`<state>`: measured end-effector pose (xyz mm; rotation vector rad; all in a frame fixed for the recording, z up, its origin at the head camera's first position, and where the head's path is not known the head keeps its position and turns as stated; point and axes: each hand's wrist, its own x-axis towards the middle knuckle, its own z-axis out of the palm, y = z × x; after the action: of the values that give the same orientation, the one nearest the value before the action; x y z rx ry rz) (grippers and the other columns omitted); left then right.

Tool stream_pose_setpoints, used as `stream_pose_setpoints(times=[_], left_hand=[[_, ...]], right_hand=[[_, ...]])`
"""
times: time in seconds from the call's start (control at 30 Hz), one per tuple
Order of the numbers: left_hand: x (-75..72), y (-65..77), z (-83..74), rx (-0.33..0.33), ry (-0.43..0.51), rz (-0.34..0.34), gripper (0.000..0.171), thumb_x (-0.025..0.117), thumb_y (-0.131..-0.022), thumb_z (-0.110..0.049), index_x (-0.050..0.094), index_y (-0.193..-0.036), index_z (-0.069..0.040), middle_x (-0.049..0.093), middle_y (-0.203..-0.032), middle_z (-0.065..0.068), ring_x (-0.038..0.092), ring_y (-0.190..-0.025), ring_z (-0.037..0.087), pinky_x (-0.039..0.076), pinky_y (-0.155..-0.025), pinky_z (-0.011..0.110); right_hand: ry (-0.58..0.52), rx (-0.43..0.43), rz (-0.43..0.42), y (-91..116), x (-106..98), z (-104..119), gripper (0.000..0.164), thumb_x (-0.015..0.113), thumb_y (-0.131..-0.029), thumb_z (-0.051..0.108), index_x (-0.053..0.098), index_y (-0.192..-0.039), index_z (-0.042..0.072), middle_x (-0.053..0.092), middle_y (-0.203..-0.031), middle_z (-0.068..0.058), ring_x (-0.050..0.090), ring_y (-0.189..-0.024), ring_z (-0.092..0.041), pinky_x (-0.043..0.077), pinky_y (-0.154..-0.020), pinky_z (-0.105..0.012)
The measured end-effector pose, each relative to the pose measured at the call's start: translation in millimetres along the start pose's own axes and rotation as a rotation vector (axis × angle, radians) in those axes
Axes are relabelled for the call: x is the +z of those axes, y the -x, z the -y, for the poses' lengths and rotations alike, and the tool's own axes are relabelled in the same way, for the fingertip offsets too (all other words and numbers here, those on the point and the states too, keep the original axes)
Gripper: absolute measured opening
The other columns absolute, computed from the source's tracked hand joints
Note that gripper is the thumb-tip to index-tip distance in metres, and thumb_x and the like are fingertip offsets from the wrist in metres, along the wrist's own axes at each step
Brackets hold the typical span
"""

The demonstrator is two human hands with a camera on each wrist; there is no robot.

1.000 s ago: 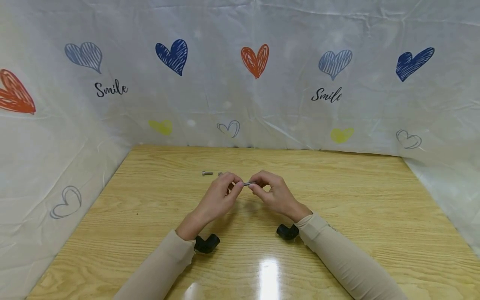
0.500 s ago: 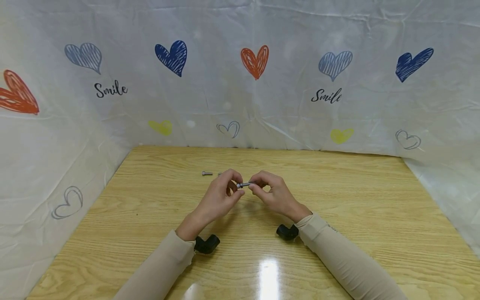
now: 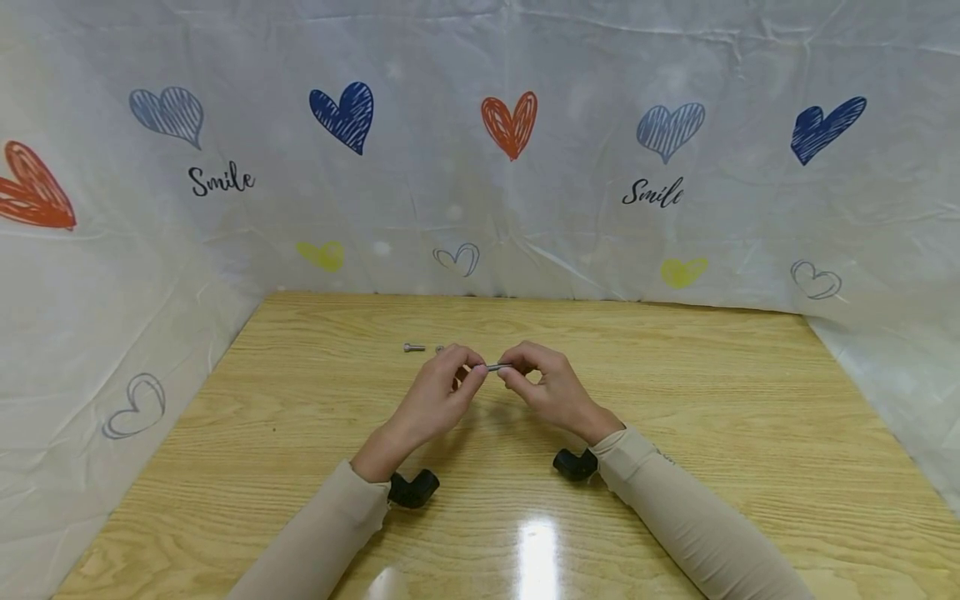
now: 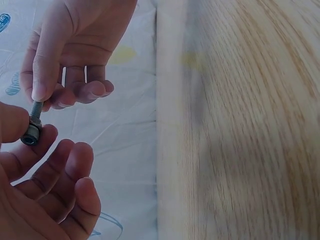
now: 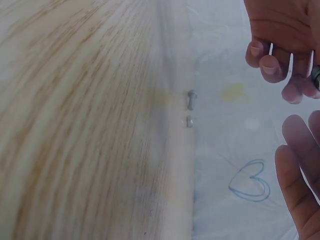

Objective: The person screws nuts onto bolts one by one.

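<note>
A metal socket-head bolt with a nut on its thread, close to the head, is held above the table between both hands. At the head end, my left hand pinches it with thumb and index finger, the other fingers loosely bent. My right hand pinches the threaded end between thumb and fingertips. Only a short stretch of shank shows between the hands in the head view. In the right wrist view the bolt's head end is partly cut off at the frame edge.
A second bolt lies on the wooden table beyond my left hand. Beside it is a small nut, partly behind that hand in the head view. White cloth with printed hearts hangs at the back and sides. Black wrist mounts sit under both wrists.
Half a second ago my left thumb was lifted off, baring the bolt's head and nut; now thumb and finger are back over that end. My right hand keeps its pinch in place.
</note>
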<state>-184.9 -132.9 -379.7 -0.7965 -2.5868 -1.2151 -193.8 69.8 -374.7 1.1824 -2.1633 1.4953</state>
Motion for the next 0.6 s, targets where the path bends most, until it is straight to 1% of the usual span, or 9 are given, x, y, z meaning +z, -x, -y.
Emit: stream_pose_setpoints(times=[0.17, 0.27, 0.33, 0.47, 0.6], left_hand=[[0.6, 0.2, 0.8, -0.022, 0.002, 0.008, 0.021, 0.048, -0.102, -0.024, 0.063, -0.102, -0.009, 0.056, -0.095, 0.000, 0.051, -0.079, 0.013, 0.048, -0.071, 0.032], [0.9, 0.8, 0.9, -0.020, 0.008, 0.002, 0.021, 0.051, -0.101, -0.026, 0.062, -0.105, -0.009, 0.056, -0.096, 0.001, 0.052, -0.079, 0.014, 0.048, -0.070, 0.032], [1.0, 1.3, 1.2, -0.012, 0.013, -0.005, 0.020, 0.055, -0.099, -0.026, 0.061, -0.108, -0.009, 0.057, -0.099, 0.001, 0.053, -0.078, 0.014, 0.047, -0.068, 0.032], [1.0, 1.5, 2.4, 0.030, 0.017, -0.020, 0.020, 0.064, -0.094, -0.017, 0.055, -0.110, -0.008, 0.056, -0.101, 0.004, 0.054, -0.076, 0.012, 0.046, -0.065, 0.030], [1.5, 0.7, 3.4, 0.069, 0.018, -0.036, 0.020, 0.067, -0.090, -0.005, 0.053, -0.104, -0.009, 0.056, -0.096, 0.003, 0.056, -0.073, 0.010, 0.044, -0.061, 0.028]], right_hand=[[0.001, -0.005, -0.002, 0.2, 0.4, -1.1, 0.007, 0.060, -0.091, -0.005, 0.062, -0.096, -0.001, 0.063, -0.081, -0.008, 0.061, -0.069, -0.024, 0.053, -0.066, -0.038], [0.005, -0.012, 0.000, 0.4, 0.7, -0.2, 0.007, 0.060, -0.091, -0.006, 0.062, -0.097, -0.002, 0.063, -0.082, -0.010, 0.061, -0.069, -0.023, 0.053, -0.066, -0.039], [0.008, -0.014, 0.001, 0.4, 0.9, 0.4, 0.007, 0.060, -0.091, -0.006, 0.062, -0.097, -0.003, 0.063, -0.083, -0.012, 0.061, -0.070, -0.022, 0.053, -0.066, -0.038], [0.013, -0.010, -0.003, 0.4, 1.7, 1.5, 0.007, 0.061, -0.090, -0.006, 0.062, -0.097, -0.003, 0.063, -0.083, -0.010, 0.060, -0.069, -0.021, 0.053, -0.066, -0.038], [0.016, -0.008, -0.006, 0.6, 2.7, 2.0, 0.006, 0.061, -0.090, -0.006, 0.062, -0.096, -0.004, 0.063, -0.082, -0.009, 0.060, -0.069, -0.022, 0.053, -0.066, -0.039]])
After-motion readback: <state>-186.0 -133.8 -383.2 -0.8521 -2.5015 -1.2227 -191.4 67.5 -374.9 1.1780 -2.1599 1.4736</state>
